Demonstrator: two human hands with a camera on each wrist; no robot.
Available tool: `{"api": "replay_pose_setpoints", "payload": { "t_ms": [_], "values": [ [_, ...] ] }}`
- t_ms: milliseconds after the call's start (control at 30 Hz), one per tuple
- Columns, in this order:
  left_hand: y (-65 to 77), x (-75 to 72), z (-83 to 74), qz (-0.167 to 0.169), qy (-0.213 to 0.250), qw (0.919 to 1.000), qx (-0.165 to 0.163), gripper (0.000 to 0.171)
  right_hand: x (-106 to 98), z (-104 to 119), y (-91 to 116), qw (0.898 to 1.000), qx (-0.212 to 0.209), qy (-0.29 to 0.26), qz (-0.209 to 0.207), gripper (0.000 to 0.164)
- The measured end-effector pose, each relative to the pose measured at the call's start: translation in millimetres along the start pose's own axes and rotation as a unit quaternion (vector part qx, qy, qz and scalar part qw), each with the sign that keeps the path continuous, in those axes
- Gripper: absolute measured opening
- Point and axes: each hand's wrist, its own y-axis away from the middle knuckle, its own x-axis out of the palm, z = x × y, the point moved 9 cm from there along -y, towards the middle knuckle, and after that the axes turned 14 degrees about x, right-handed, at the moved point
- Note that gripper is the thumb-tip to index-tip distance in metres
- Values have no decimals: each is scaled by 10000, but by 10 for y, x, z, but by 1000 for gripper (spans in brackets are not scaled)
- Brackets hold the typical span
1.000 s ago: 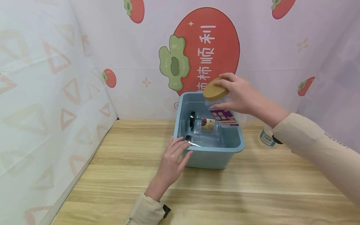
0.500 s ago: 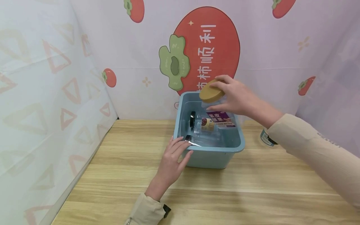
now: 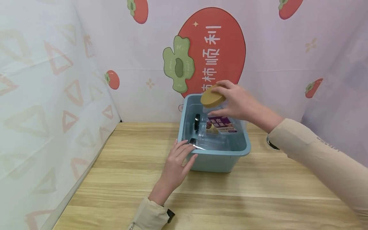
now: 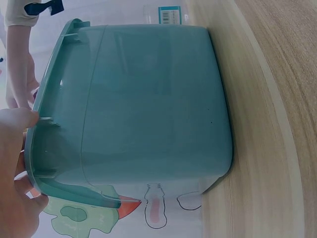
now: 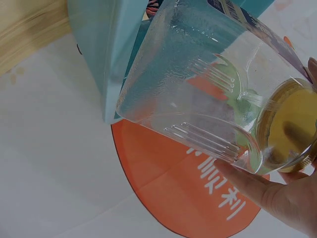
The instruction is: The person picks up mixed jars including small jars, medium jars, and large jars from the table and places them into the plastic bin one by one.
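Note:
My right hand (image 3: 235, 102) grips a clear plastic jar (image 5: 173, 94) near its yellow lid (image 3: 211, 97). The jar is tilted, its purple label (image 3: 221, 124) facing me, and its lower part reaches into the light blue bin (image 3: 214, 161). In the right wrist view the transparent wall overlaps the bin's rim, and nothing shows inside the jar. My left hand (image 3: 176, 163) holds the bin at its near left corner, thumb outside and fingers over the rim. Within the bin lie clear jars with black lids (image 3: 196, 122), one with a yellowish label, partly hidden behind the held jar.
Right of the bin, another clear jar with a teal label (image 4: 171, 16) stands on the wooden table (image 3: 129, 179), mostly covered by my right sleeve in the head view. A printed cloth backdrop (image 3: 141, 99) rises behind the bin, and another cloth hangs along the left.
My right hand has moved left and lower with the yellow-lidded jar, bringing it farther into the bin. My left hand and the bin stay put.

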Motion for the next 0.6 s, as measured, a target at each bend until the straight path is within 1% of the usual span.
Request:
{"api": "replay_pose_setpoints", "payload": {
  "t_ms": [600],
  "values": [
    [1,15,7,-47,-8,10000,53,26,140,56,3,9998,-131,-107,62,81]
  ]
}}
